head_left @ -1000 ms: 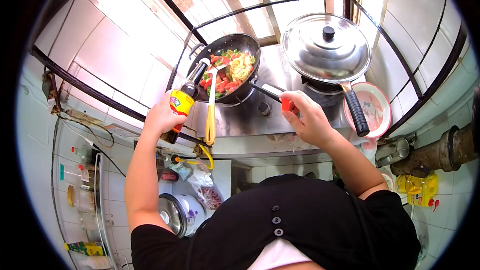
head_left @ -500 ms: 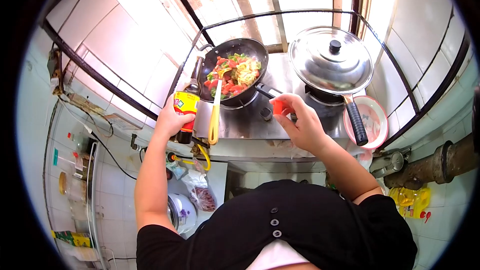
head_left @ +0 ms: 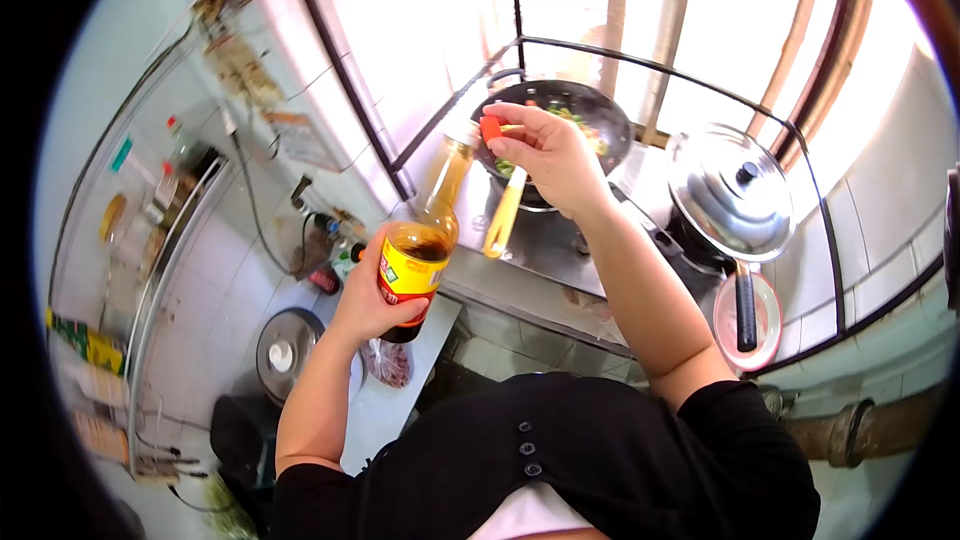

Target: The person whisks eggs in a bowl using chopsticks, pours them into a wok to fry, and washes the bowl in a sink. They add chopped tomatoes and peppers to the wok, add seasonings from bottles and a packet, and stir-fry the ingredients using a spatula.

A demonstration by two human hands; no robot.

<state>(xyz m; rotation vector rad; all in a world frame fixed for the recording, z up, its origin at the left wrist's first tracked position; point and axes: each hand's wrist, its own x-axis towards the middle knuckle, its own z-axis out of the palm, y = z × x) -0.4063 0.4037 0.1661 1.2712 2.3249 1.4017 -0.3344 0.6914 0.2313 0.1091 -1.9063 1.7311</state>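
My left hand [head_left: 372, 292] is wrapped round the body of a glass soy sauce bottle [head_left: 412, 268] with a yellow and red label and dark liquid in its lower part. The bottle leans slightly, its neck toward the wok. Between thumb and fingers, my right hand [head_left: 552, 158] pinches a small red cap [head_left: 490, 128], close beside the bottle's mouth. Behind that hand stands a black wok [head_left: 548, 92] on the stove, with chopped red, green and yellow food [head_left: 590, 130] partly hidden by the hand. A yellow-handled spatula [head_left: 504, 214] rests in the wok, its handle over the near rim.
At right a lidded pan [head_left: 720, 190] sits on the other burner, its black handle pointing toward me. A red-rimmed basin [head_left: 766, 340] is under that handle. Black rails [head_left: 640, 62] edge the stove. Left are a lidded pot [head_left: 285, 355] and a rack [head_left: 160, 310] with bottles.
The bottle has moved away from the wok's side, toward the left counter. My right hand, with the red cap, has come across from the right to the bottle's mouth. The view has turned left.
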